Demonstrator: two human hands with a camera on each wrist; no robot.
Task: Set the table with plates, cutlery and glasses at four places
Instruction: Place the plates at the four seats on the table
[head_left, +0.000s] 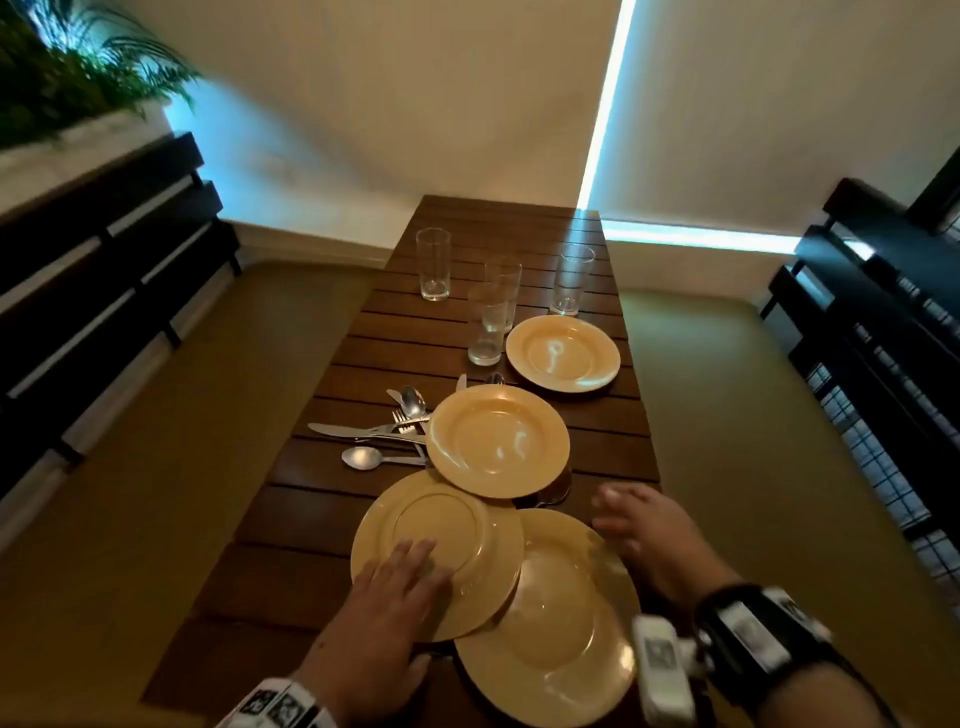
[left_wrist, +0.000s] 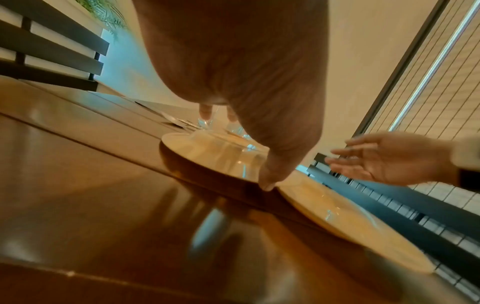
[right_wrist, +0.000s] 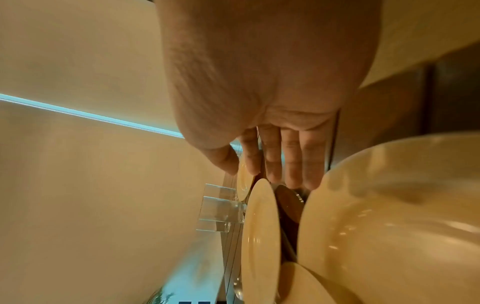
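Plates crowd the near end of the dark slatted wooden tabletop (head_left: 467, 249): four round yellow plates in all. The upturned yellow plate (head_left: 441, 540), bottom side up, lies at the near left, its right edge overlapping the nearest yellow plate (head_left: 561, 634), and the left hand (head_left: 384, 597) rests flat on it, fingers straight and spread, thumb at the rim in the left wrist view. The right hand (head_left: 639, 525) hovers just beyond the nearest plate's right edge, its grip spread and holding nothing; the right wrist view shows straight fingers (right_wrist: 291, 156) side by side. A third yellow plate (head_left: 497, 441), right way up, sits just beyond, its near edge lapping over the upturned one, and a fourth yellow plate (head_left: 563, 353) lies farther along near the right edge. A loose pile of steel knives, forks and spoons (head_left: 384, 431) lies left of the third plate, partly under it. Four tall clear glasses (head_left: 434, 264) stand upright at the far end.
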